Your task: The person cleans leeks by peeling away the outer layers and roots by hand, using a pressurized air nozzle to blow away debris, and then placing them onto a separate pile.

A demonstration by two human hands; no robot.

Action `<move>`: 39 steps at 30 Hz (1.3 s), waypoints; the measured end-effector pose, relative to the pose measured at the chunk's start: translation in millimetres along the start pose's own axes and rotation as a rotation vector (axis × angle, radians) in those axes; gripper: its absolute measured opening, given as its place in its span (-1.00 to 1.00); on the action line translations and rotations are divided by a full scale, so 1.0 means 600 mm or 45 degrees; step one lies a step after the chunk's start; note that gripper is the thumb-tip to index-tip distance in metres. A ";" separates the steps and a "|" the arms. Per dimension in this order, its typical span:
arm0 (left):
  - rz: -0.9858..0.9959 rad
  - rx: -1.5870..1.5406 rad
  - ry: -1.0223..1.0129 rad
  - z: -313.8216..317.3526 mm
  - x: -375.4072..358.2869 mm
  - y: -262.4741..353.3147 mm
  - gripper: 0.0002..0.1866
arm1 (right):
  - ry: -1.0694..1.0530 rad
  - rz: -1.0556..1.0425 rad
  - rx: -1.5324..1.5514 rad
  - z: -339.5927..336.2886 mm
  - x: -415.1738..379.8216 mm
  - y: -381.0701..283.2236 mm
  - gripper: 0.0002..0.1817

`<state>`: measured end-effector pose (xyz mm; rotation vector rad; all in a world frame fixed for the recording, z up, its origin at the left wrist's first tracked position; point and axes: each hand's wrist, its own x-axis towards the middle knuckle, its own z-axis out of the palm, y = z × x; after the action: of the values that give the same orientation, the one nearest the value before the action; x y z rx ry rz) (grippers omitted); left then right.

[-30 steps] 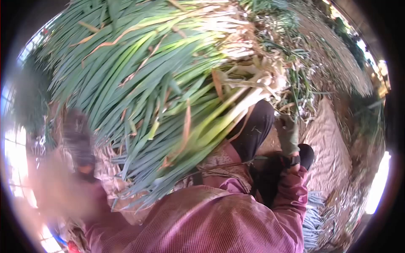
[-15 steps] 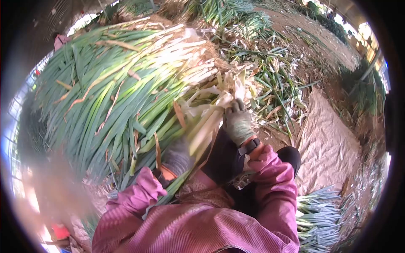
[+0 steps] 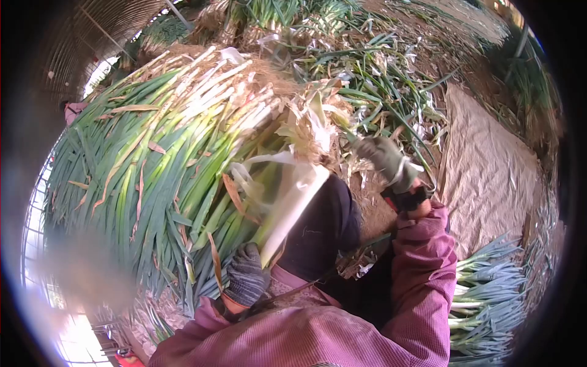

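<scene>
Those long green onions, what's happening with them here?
A person in a pink shirt and work gloves is handling one green onion stalk. The left hand grips it low on the stalk, while the right hand is out near the root end by loose peelings; whether it holds anything is unclear. A big pile of green onions lies to the left, a smaller bundle sits at lower right, and a tan ground sheet is spread beside them.

Fisheye view, black vignette corners; daylight bright on the heap of long green-and-white leeks (image 3: pixel 177 147); overexposed glare and a blurred smear lower left of it.
</scene>
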<state>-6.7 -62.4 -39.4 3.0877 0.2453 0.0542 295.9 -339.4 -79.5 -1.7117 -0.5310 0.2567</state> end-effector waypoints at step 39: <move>-0.260 -1.415 -0.862 -0.116 0.073 -0.035 -0.68 | -0.333 -0.568 -0.138 0.037 -0.048 -0.096 -0.77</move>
<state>30.5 -31.7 30.2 1.8277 0.3332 -0.6156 249.1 -326.7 -31.8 -1.6227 -1.1174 0.1308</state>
